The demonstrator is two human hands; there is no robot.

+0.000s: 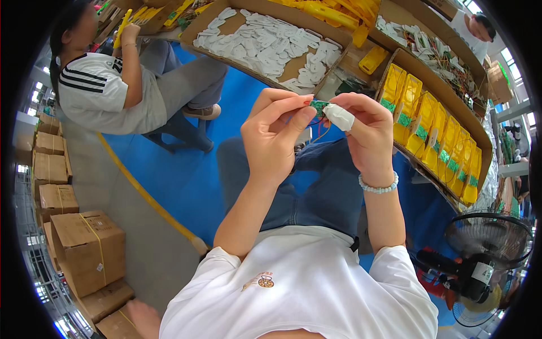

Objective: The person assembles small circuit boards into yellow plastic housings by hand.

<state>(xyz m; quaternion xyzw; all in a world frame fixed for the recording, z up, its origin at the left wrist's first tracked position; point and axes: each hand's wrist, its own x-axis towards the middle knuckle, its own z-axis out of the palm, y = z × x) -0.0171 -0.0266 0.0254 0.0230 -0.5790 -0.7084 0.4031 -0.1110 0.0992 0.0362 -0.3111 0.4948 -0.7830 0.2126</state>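
Note:
A small green circuit board [319, 105] is held up between both hands, above my lap. My left hand [272, 127] pinches its left end between thumb and fingers. On the other side my right hand [370, 127] grips the right end, its thumb wrapped in a white covering [340, 117]. Thin wires [323, 133], some red and some yellowish, hang below the board. Part of the board is hidden by my fingertips. Beyond my hands lies a shallow cardboard tray [195, 25] with a heap of white plastic pieces [265, 45].
At the right, a cardboard box holds a row of yellow casings [432, 127] with green boards. Another box [429, 42] has white parts and wires. A fan [480, 265] stands lower right. A seated person [107, 85] holds a yellow piece at left, near stacked cartons [87, 248].

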